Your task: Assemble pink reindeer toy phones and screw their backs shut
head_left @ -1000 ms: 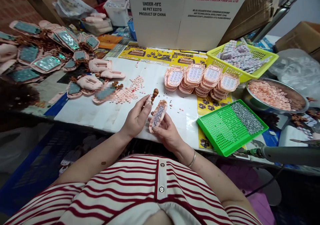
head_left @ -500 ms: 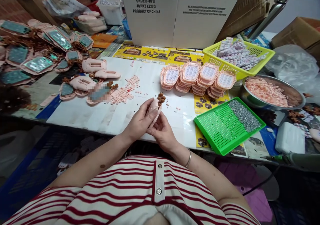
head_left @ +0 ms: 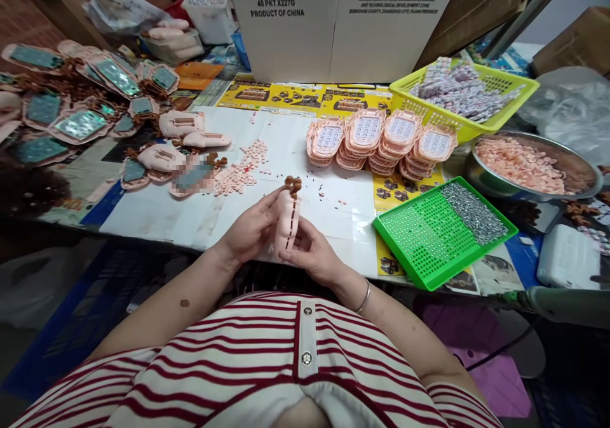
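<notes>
Both my hands hold one pink toy phone shell [head_left: 287,222] with a brown bear-shaped top, its plain back turned toward me. My left hand [head_left: 250,226] grips its left side and my right hand [head_left: 312,256] grips its lower right edge, just above the near edge of the white sheet [head_left: 190,215]. A scatter of small pink buttons [head_left: 241,173] lies on the sheet beyond my left hand. Stacks of pink keypad fronts [head_left: 381,141] stand further back to the right.
A green perforated tray [head_left: 419,237] with small screws sits right of my hands. Behind it are a metal bowl [head_left: 574,187] of pink parts and a yellow basket [head_left: 505,120]. Assembled shells with green boards [head_left: 81,123] pile at the left. A white carton [head_left: 333,28] stands at the back. A powered screwdriver [head_left: 562,302] lies at the right edge.
The shell has been turned over: a second ago its open inside faced me, now its closed back does. Both hands have drawn it slightly nearer my body.
</notes>
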A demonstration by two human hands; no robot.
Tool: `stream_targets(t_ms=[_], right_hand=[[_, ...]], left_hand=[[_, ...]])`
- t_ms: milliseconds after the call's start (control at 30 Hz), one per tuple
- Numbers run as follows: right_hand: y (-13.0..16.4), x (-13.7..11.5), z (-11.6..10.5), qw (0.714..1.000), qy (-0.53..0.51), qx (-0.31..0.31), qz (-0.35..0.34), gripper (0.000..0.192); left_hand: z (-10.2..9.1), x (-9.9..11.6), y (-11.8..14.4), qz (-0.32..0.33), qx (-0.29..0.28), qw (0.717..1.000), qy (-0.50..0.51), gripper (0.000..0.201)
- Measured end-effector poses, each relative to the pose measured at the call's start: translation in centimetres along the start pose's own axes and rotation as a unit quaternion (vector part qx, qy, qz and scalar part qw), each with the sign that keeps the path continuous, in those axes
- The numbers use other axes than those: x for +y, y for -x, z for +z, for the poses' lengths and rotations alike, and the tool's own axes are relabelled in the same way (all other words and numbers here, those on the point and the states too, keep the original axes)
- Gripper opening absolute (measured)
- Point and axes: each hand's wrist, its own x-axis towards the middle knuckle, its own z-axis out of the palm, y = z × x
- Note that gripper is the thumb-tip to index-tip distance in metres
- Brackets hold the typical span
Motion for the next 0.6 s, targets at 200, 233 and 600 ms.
stream_targets(t_ms=[200,233,600], right_hand=[[0.8,-0.7,-0.4,0.989,0.087,-0.119,0.003,0.063],[1.0,-0.8,-0.3,0.987,0.125,-0.097,-0.017,0.062],[2.9,-2.1,0.9,0.900,0.426,0.052,-0.082,0.056]], left_hand=[[-1.0,-0.5,0.1,-0.034,-0.056,0.994,0.090,0.046],[-0.9,-0.6,0.1,-0.031,-0.043,0.995,0.089,0.043],[1.1,-1.5,0.5,-0.029,-0.004,0.995,0.093,0.035]])
